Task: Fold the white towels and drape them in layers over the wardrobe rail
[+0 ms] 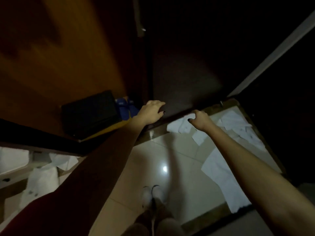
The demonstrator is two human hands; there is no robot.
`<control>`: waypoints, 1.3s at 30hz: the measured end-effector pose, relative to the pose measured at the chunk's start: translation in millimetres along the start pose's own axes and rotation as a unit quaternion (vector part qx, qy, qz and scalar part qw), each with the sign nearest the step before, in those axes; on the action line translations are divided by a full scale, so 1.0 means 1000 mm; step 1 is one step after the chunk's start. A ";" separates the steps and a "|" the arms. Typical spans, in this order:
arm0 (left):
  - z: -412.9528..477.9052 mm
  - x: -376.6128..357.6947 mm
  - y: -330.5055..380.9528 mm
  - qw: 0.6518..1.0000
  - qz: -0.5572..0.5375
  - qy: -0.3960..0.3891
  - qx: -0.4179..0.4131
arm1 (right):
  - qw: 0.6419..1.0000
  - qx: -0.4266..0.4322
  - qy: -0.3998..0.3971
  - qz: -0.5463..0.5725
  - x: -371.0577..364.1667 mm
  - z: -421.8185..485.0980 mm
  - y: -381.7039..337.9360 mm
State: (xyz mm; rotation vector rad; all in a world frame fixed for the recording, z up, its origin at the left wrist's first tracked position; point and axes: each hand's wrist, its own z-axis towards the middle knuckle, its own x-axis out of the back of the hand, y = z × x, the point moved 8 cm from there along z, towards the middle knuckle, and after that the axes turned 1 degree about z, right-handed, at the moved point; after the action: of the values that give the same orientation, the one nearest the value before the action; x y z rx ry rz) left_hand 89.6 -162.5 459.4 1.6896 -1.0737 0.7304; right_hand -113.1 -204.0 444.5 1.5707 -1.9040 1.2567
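The scene is dim. My right hand (pixel 200 120) pinches the corner of a white towel (pixel 178 126) at the foot of a dark wardrobe door (pixel 184 77). My left hand (pixel 151 111) curls its fingers over that door's lower edge. More white towels (pixel 219 174) lie spread on the pale tiled floor (pixel 153 160) to the right, and another crumpled one (pixel 238 124) sits further back. A pale bar (pixel 139 19) shows high up in the dark; whether it is the rail is unclear.
An orange-brown wardrobe panel (pixel 68 57) fills the left. At its base stand a black box (pixel 90 113) and blue shoes (pixel 126 106). White cloth (pixel 42 178) lies at the lower left. My feet in white shoes (pixel 153 196) stand on the tiles.
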 end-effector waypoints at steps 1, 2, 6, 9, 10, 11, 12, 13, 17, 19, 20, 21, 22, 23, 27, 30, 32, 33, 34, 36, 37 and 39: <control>0.010 -0.020 0.005 1.000 0.006 -0.021 -0.003 | 1.000 -0.019 -0.002 0.004 -0.007 0.001 0.023; 0.019 -0.039 0.011 0.999 0.008 -0.036 -0.005 | 0.999 -0.039 -0.006 0.012 -0.015 0.002 0.044; 0.062 -0.117 0.028 0.994 0.033 -0.093 -0.046 | 0.995 -0.090 -0.035 0.028 -0.043 0.018 0.118; 0.105 -0.167 0.026 0.991 0.059 -0.110 -0.050 | 0.995 -0.084 -0.024 0.047 -0.055 0.056 0.155; 0.121 -0.181 0.027 0.991 0.057 -0.110 -0.047 | 0.995 -0.083 -0.026 0.050 -0.059 0.072 0.167; 0.139 -0.194 0.026 0.991 0.058 -0.109 -0.045 | 0.995 -0.080 -0.031 0.049 -0.062 0.089 0.177; 0.157 -0.206 0.028 0.992 0.057 -0.106 -0.047 | 0.995 -0.076 -0.038 0.047 -0.065 0.107 0.187; 0.179 -0.220 0.027 0.992 0.056 -0.108 -0.045 | 0.996 -0.064 -0.044 0.036 -0.068 0.128 0.196; 0.260 -0.281 0.019 0.996 0.028 -0.083 -0.023 | 0.999 -0.010 -0.044 -0.015 -0.085 0.222 0.240; 0.299 -0.317 0.012 0.998 0.011 -0.056 -0.025 | 0.999 0.009 -0.027 -0.032 -0.096 0.270 0.265; 0.318 -0.338 0.008 0.998 0.001 -0.051 -0.027 | 0.999 0.011 -0.020 -0.039 -0.102 0.294 0.279; 0.337 -0.363 0.002 0.998 -0.007 -0.049 -0.026 | 0.999 0.012 -0.011 -0.044 -0.110 0.318 0.294; 0.355 -0.387 -0.004 0.998 -0.011 -0.046 -0.027 | 0.999 0.014 -0.004 -0.052 -0.120 0.341 0.310; 0.373 -0.412 -0.011 0.999 -0.016 -0.045 -0.025 | 0.998 0.015 0.002 -0.061 -0.132 0.363 0.324; 0.429 -0.503 -0.043 0.998 -0.041 -0.029 -0.027 | 0.998 0.017 0.007 -0.067 -0.199 0.438 0.369; 0.459 -0.559 -0.075 0.997 -0.076 -0.006 -0.014 | 0.997 0.035 0.008 -0.070 -0.254 0.479 0.390; 0.472 -0.591 -0.094 0.995 -0.097 0.024 -0.024 | 0.996 0.054 0.012 -0.066 -0.289 0.500 0.399; 0.477 -0.604 -0.103 0.994 -0.096 0.038 -0.032 | 0.996 0.062 0.012 -0.060 -0.305 0.509 0.402; 0.479 -0.617 -0.109 0.994 -0.095 0.046 -0.040 | 0.996 0.070 0.010 -0.057 -0.322 0.516 0.404; 0.484 -0.642 -0.122 0.991 -0.110 0.054 -0.048 | 0.994 0.094 0.009 -0.059 -0.351 0.530 0.405; 0.484 -0.651 -0.124 0.990 -0.117 0.057 -0.054 | 0.993 0.106 0.011 -0.059 -0.358 0.534 0.404; 0.481 -0.670 -0.125 0.985 -0.132 0.072 -0.082 | 0.991 0.121 0.027 -0.046 -0.372 0.547 0.405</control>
State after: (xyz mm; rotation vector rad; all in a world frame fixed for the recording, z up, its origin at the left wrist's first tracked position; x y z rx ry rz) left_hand -91.3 -379.5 -325.3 1.5730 -0.7702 0.5679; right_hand -233.7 -435.0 -285.5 1.7019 -1.6760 1.5184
